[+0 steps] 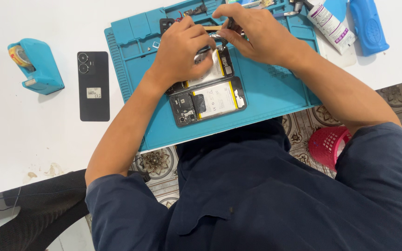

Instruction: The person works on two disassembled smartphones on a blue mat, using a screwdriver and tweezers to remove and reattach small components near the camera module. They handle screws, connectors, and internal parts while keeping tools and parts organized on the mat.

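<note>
Blue silicone work mat [266, 93] carries two opened black phones with white batteries; the upper phone [212, 69] lies under both hands. Left hand [182, 51] presses closed on it at nine o'clock; right hand [252, 32], at one o'clock, pinches a thin tool [212, 28].

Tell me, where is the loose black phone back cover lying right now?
In the head view, the black back cover lies flat on the white table, between the blue tape dispenser and the blue work mat.
</note>
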Tool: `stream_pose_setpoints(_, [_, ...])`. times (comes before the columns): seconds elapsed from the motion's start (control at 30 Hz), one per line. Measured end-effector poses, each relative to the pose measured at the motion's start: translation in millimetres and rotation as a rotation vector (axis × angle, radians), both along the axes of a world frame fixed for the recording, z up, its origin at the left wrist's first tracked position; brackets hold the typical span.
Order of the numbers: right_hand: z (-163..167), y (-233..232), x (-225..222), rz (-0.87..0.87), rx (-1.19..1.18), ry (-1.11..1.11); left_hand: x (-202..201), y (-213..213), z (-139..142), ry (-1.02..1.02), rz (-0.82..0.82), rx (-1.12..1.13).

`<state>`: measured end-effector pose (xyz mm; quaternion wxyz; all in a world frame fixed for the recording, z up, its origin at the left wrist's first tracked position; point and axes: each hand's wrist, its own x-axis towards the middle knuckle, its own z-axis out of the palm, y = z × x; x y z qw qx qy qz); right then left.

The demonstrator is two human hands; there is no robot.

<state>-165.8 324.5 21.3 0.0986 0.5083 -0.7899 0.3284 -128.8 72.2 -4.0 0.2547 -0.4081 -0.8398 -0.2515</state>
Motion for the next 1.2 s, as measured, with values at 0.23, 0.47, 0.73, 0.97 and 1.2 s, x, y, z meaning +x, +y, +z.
stream_pose_setpoints(0.23, [1.7, -0.6, 1.0, 0.005, -0.011, 0.027, -5.8, -2.1, -6.6, -0.026, 0.075, 0.055])
stream_pose_setpoints(0.47, [4.3, -1.7, 2.1, -0.012, 0.012, 0.019, -5.1, -2.8, -7.6, 0.014, 0.096, 0.012])
stream_pose_setpoints(0.73, [12.2, -2.0, 6.9, -0.006, 0.089, 0.059, -8.6, -6.4, -9.9, 0.028, 0.144, 0.058])
stream_pose_setpoints(0.97, [17.2, -1.6, 8.2, 0.142, 0.019, -0.018, -7.2, -4.5, -8.2, 0.008, 0.053, 0.063])
stream_pose_setpoints(1.2, [13.4, -2.1, 6.6, -0.015, 0.108, 0.116, -6.1, -2.9, -7.3, -0.01, 0.04, 0.031])
